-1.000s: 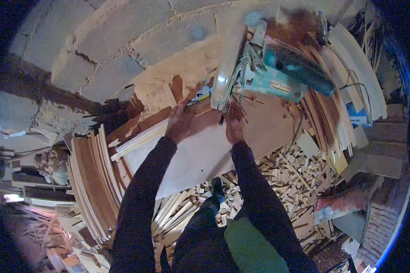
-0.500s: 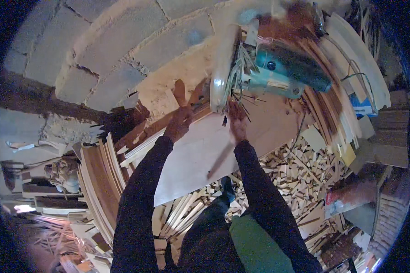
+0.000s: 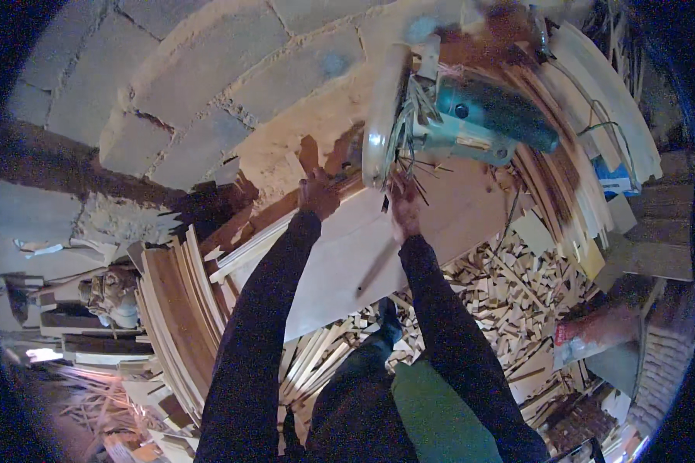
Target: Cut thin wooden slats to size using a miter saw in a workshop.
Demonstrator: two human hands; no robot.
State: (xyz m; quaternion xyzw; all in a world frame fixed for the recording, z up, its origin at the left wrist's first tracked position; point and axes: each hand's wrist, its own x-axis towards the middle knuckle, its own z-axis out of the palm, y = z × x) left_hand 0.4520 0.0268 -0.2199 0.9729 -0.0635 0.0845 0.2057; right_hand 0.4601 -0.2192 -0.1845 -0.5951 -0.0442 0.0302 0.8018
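Note:
My left hand (image 3: pixel 319 194) lies on the ends of long pale wood strips (image 3: pixel 274 238), its fingers bent over them, left of the saw. The strips run along the back edge of a pale board (image 3: pixel 340 266). A teal power saw (image 3: pixel 471 123) with a rounded guard (image 3: pixel 381 127) stands above the board. Just right of the guard's lower end, my right hand (image 3: pixel 405 207) is held with its fingers drawn together. Thin dark slivers (image 3: pixel 418 166) stick out around its fingertips, and what it grips is hidden.
A block wall (image 3: pixel 208 69) rises behind, with sawdust (image 3: pixel 278 154) at its foot. Many small wood offcuts (image 3: pixel 502 297) lie below the board. Long boards are stacked at the left (image 3: pixel 179 309) and right (image 3: pixel 552 177). My green garment (image 3: pixel 444 417) hangs at the lower edge.
My left hand has shifted right along the strips, nearer the saw guard. My right hand stays almost in place beside the guard.

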